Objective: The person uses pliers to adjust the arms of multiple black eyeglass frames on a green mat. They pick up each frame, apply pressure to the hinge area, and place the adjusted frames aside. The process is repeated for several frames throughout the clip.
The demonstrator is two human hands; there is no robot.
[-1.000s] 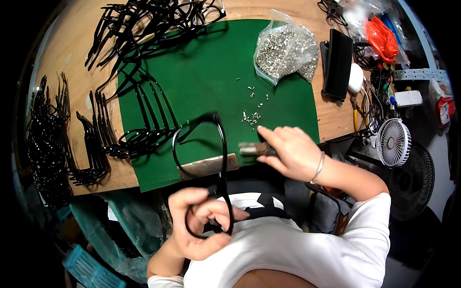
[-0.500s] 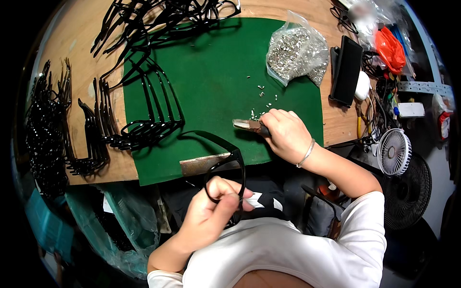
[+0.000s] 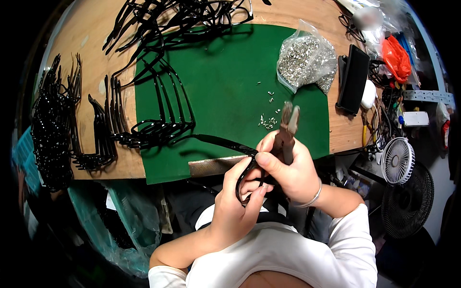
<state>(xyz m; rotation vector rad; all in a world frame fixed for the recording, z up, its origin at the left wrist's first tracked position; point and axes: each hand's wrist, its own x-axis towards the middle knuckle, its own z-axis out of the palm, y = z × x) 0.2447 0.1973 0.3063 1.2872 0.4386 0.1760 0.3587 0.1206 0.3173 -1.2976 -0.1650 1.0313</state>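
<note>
My left hand (image 3: 230, 201) is closed around the front of a black eyeglass frame (image 3: 225, 141), just off the table's near edge. One temple arm of the frame stretches left over the green mat (image 3: 221, 86). My right hand (image 3: 295, 173) grips metal pliers (image 3: 289, 127), their jaws pointing away from me and apart from the frame. Its thumb and forefinger meet the frame near the corner where the temple joins the front. My fingers hide that joint. Beyond the pliers, small silvery metal pieces (image 3: 267, 122) lie scattered on the mat.
A clear bag of silvery pieces (image 3: 307, 60) sits at the mat's far right. Stacked black frames (image 3: 158, 127) stand at left, beside more bundled frames (image 3: 53, 129), with a heap (image 3: 187, 19) behind. Right of the mat are a dark phone-like slab (image 3: 353, 79) and a small white fan (image 3: 398, 161).
The pliers have swung from pointing left to pointing away from me. My right hand has come down and left to the frame, while my left hand has moved right and slightly up with it.
</note>
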